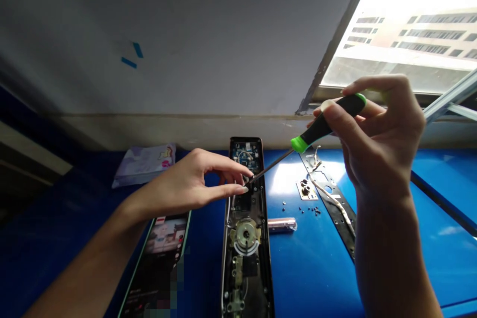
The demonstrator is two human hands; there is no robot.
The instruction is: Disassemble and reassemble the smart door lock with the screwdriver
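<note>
My right hand (pixel 383 134) grips a screwdriver (pixel 328 121) by its black and green handle, fingers curled round it. The shaft slants down to the left over a long, narrow black device housing (pixel 249 208). At the shaft's tip, the thumb and fingertips of my left hand (pixel 208 179) come together in a pinch; whatever lies between them is too small to make out. Inside the opened housing are a blue circuit board (pixel 248 156) at the far end, a round metal mechanism (pixel 246 235) and some thin wires.
Right of the housing lie a small metal plate (pixel 307 190), several tiny screws (pixel 316 210) and a long black panel (pixel 341 218) with a pale cable. A shiny cylinder (pixel 283 224) sits beside the housing. On the left are a phone (pixel 160 253) and a pale purple packet (pixel 143 161).
</note>
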